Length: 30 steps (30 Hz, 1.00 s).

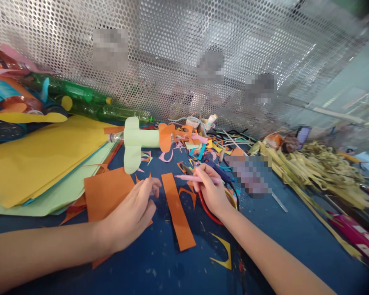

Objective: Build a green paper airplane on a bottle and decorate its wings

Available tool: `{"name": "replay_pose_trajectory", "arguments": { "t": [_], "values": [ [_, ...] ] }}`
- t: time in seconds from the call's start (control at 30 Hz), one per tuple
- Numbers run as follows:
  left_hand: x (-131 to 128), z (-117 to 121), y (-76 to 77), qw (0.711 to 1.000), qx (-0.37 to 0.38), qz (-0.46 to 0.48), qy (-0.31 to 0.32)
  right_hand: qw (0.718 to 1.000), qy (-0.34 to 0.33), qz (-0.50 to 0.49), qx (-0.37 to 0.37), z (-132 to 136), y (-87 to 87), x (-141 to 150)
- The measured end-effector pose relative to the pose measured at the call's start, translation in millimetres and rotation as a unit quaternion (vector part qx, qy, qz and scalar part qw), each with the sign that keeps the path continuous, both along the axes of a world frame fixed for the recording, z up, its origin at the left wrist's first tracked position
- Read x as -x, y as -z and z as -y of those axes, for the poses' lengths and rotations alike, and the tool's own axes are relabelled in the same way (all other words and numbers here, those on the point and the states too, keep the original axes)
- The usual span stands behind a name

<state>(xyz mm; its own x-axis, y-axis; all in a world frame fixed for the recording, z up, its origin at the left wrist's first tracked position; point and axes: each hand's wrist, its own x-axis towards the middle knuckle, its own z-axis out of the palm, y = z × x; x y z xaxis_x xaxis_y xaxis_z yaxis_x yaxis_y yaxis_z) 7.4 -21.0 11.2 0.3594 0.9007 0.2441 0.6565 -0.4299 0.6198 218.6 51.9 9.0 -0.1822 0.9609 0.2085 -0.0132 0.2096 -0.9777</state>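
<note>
My right hand [212, 190] grips a pink pen [189, 178], its tip pointing left above the top of an orange paper strip [178, 213]. My left hand [135, 211] hovers over a larger orange sheet [106, 192], left of the strip, fingers loosely bent and nothing visible in them. Partly hidden beneath my right hand is a red loop [208, 211], which looks like a scissors handle. Beyond both hands lies a plastic bottle wrapped in pale green paper [146, 138], with paper wings and an orange paper piece at one end.
Stacked coloured paper [46, 159] covers the left, with green bottles [80, 92] behind. Paper scraps [199, 143] litter the middle back. A yellow cutout scrap [226, 250] lies in front. Dried husks [320, 164] spread on the right. A perforated metal screen [172, 53] closes off the back.
</note>
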Motion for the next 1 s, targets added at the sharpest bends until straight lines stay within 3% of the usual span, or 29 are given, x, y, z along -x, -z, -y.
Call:
{"name": "replay_pose_trajectory", "arguments": {
  "t": [0.13, 0.3, 0.6, 0.8, 1.0],
  "values": [
    [-4, -6, 3.9, 0.998, 0.017, 0.066, -0.017, 0.995, -0.096, -0.002, 0.019, 10, -7.2, 1],
    [-6, -6, 4.8, 0.996, 0.029, 0.082, 0.003, 0.989, -0.137, 0.03, 0.043, 18, -12.4, 4],
    [-4, -8, 7.4, 0.995, 0.06, 0.079, 0.023, 0.987, -0.12, 0.106, 0.028, 19, -10.8, 7],
    [-2, -8, -1.1, 0.99, 0.118, 0.08, -0.002, 0.981, -0.081, 0.174, -0.021, 16, -9.0, 4],
    [-1, -10, 1.7, 0.975, 0.168, 0.143, 0.002, 0.97, -0.082, 0.226, -0.045, 19, -10.9, 5]
  ]
}}
